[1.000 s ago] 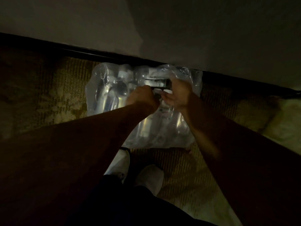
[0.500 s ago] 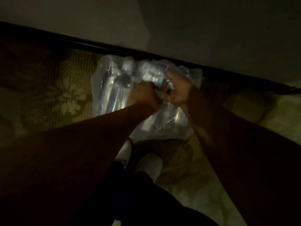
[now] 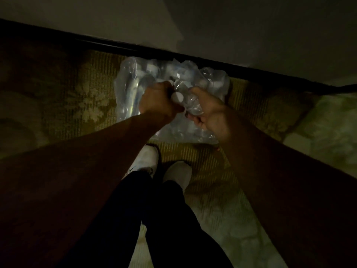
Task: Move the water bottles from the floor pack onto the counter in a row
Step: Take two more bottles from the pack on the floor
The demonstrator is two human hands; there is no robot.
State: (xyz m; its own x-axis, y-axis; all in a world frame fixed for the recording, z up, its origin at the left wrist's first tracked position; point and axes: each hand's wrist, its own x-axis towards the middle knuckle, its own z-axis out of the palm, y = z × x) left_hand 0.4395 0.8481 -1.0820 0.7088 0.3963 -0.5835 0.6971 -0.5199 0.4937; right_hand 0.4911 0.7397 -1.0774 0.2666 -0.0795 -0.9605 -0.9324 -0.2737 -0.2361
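Left hand (image 3: 156,101) and right hand (image 3: 209,115) each clutch crinkled clear plastic wrap (image 3: 210,84) over bottles on patterned carpet (image 3: 77,97).

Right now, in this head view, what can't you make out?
- Bottle count: wrinkled wrap of the bottle pack and dim light blur them.
- Left hand fingertips: hidden behind its own knuckles.
- What the right hand grips, wrap or bottle: unclear.
- Counter: out of frame.

Dim indoor room, likely a home or hotel-type interior. Indicators: patterned carpet (image 3: 77,105) in gold and pale green covering the floor; dark baseboard (image 3: 251,71) along a plain light wall (image 3: 116,20); shrink-wrapped bottle pack (image 3: 193,130) set against the baseboard.
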